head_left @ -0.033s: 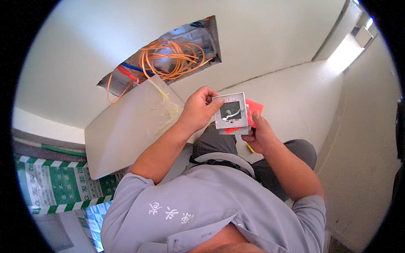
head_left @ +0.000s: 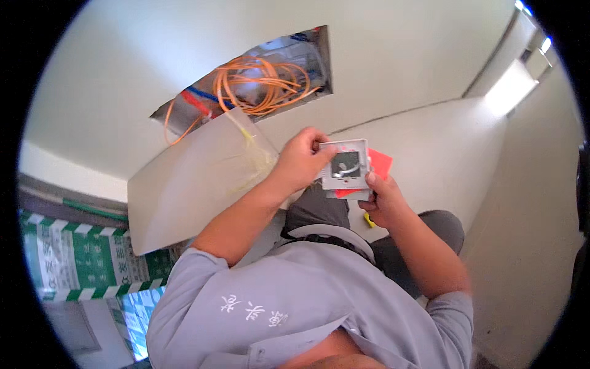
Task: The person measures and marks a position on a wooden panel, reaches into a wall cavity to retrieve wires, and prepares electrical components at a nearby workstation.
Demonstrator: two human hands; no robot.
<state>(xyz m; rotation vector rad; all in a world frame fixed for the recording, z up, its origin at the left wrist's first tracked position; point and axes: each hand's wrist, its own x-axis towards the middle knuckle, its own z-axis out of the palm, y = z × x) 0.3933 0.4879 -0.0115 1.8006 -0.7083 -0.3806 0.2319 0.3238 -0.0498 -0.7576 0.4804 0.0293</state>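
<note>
My left hand (head_left: pixel 301 158) pinches the upper left corner of a white square wall-plate frame (head_left: pixel 326 178). Through its dark square opening a curved white strip shows. My right hand (head_left: pixel 386 195) is closed on the right side of the stack, thumb on top. It grips a bright red square piece (head_left: pixel 381 161) that pokes out behind the frame, together with a light grey plate (head_left: pixel 358 194) underneath. How these layers join is hidden by the frame and fingers. A small yellow thing (head_left: pixel 369 220) shows just below my right hand; its kind is unclear.
Ahead, a wall recess (head_left: pixel 283 46) holds coiled orange cable (head_left: pixel 261 86) with red and blue conduit. A large pale panel (head_left: pixel 190 178) leans beneath it, bearing yellowish film. Green-and-white printed sheeting (head_left: pixel 92 261) lies at left. A wall (head_left: pixel 522 246) rises on the right.
The surroundings and both hands have shifted slightly rightward in the picture. The frame is turned a little, and more of the yellow thing shows. Both hands keep their hold.
</note>
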